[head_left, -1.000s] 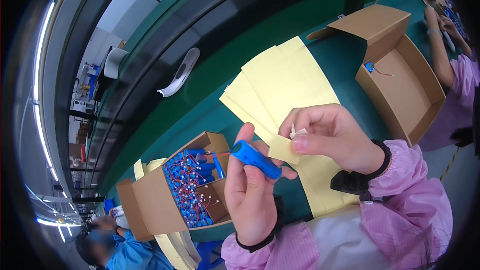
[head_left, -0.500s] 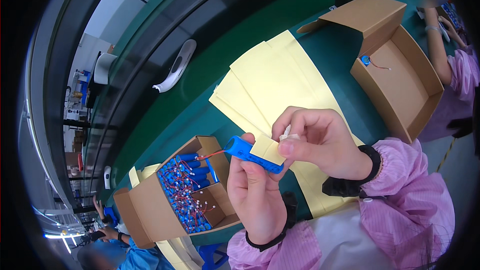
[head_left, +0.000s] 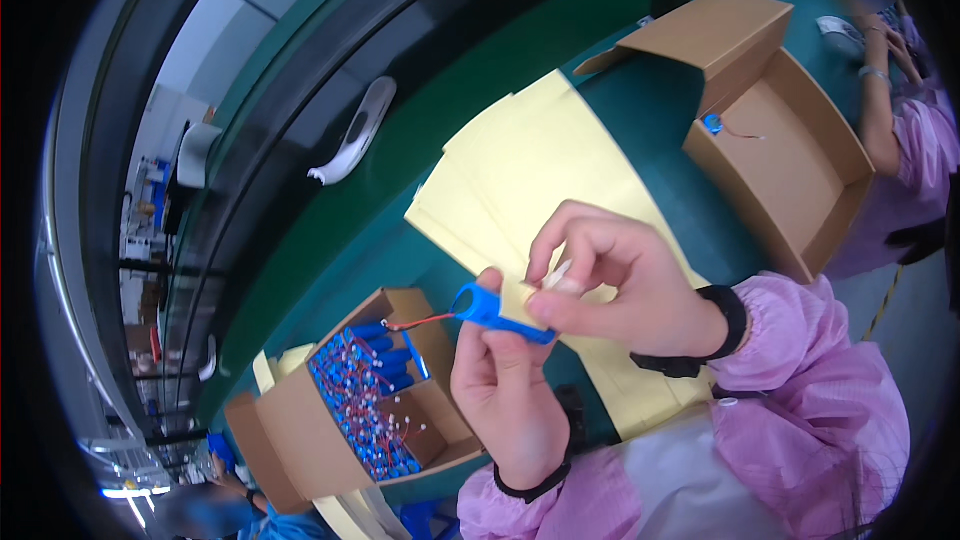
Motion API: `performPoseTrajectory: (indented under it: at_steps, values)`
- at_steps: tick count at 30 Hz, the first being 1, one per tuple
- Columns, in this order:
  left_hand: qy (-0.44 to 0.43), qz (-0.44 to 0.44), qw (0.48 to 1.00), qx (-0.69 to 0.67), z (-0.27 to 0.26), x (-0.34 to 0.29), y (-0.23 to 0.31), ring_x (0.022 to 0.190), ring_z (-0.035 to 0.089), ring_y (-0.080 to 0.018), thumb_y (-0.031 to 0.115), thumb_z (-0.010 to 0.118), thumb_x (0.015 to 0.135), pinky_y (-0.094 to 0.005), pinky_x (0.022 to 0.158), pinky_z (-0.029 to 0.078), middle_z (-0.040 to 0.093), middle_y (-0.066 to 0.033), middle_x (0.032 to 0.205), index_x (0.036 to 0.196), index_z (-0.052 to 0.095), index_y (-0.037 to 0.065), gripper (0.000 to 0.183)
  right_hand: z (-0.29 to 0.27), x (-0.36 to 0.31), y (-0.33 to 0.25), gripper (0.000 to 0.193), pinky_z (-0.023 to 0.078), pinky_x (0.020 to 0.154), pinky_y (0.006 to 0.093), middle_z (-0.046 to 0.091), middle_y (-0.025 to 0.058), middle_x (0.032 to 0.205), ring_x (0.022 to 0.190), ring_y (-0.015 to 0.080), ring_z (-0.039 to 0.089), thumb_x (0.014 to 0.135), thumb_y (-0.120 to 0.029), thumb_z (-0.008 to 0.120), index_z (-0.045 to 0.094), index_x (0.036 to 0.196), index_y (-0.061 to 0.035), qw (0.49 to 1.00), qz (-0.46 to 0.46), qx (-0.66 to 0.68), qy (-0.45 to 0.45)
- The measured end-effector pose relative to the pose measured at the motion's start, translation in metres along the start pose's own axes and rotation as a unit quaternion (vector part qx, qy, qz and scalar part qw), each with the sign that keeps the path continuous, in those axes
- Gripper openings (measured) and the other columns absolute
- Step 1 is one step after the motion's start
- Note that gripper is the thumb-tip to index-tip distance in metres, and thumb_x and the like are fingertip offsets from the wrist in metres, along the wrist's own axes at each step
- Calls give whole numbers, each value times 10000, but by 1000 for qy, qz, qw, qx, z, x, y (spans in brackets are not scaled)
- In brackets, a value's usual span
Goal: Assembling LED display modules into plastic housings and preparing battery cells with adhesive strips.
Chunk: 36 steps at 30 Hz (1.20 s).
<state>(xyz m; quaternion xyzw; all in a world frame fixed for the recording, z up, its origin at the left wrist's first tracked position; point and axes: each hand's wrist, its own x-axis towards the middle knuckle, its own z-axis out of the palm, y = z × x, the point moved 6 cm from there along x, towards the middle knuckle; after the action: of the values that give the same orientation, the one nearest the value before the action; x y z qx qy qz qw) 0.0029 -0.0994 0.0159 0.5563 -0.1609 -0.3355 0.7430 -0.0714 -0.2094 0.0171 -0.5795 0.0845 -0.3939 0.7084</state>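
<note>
A blue cylindrical battery (head_left: 478,304) with red and dark wires lies in my left hand (head_left: 512,405), whose thumb and fingers are closed around it. Across the battery's side sits a pale yellow paper piece (head_left: 517,304), which hides part of the blue wrap. My right hand (head_left: 635,285) pinches that paper's edge between thumb and finger, against the battery. A small crumpled white scrap (head_left: 559,275) is also tucked in the right hand's fingers. The wires run left to a white plug, above an open cardboard box (head_left: 290,440) holding several blue batteries (head_left: 360,390).
Pale yellow sheets (head_left: 540,160) lie fanned out beneath my hands on the green table (head_left: 640,135). At right, another open cardboard box (head_left: 800,180) holds one small blue battery (head_left: 713,124). A white curved object (head_left: 358,130) lies beyond. Co-workers are at far right and lower left.
Both hands have shifted slightly left with the battery. The right hand's fingers have moved over the yellow paper, which now shows less of its face. The view has shifted a little.
</note>
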Motion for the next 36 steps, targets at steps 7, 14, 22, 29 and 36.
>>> performPoseTrajectory:
  at_steps: [7, 14, 22, 29, 36]
  values:
    - [-39, 81, 987, 133, 2, 2, 10, 1046, 623, -261, 315, 346, 1041, -343, 877, 513, 594, -228, 1180, 1348, 377, -108, 523, -1, 8, 18, 493, 468, 568, 198, 564, 74, 996, 716, 97, 637, 726, -7, 801, 408, 1016, -76, 981, 167, 77, -54]
    - [-105, 48, 990, 81, -25, 0, -13, 909, 553, -151, 322, 377, 1037, -277, 801, 456, 567, -105, 1040, 1211, 458, -12, 386, 5, 5, -7, 575, 492, 749, 308, 562, 87, 1104, 888, 164, 581, 686, -193, 850, 488, 1106, -40, 986, 4, -119, -120]
    - [-131, -37, 986, 99, 12, -29, 0, 511, 401, -106, 464, 270, 1035, -230, 466, 314, 442, -14, 664, 1002, 491, 20, 497, 10, -8, -20, 285, 476, 718, 301, 631, 92, 975, 844, 201, 615, 931, -281, 605, 646, 1044, -23, 977, 30, -133, -164]
    - [-308, -46, 934, 173, 2, -38, -22, 485, 390, -80, 439, 279, 1036, -203, 449, 288, 480, -22, 695, 1068, 521, 0, 502, 3, -29, -58, 261, 483, 681, 313, 633, 98, 877, 815, 238, 625, 940, -235, 578, 652, 1056, -14, 937, -11, -253, -241]
    - [-402, -84, 893, 184, 25, -51, -17, 580, 437, -65, 183, 419, 1023, -200, 548, 393, 586, -58, 836, 1291, 453, -3, 328, -38, -47, -131, 188, 506, 675, 359, 661, 129, 841, 760, 284, 644, 872, -180, 628, 671, 930, -6, 899, 37, -426, -92]
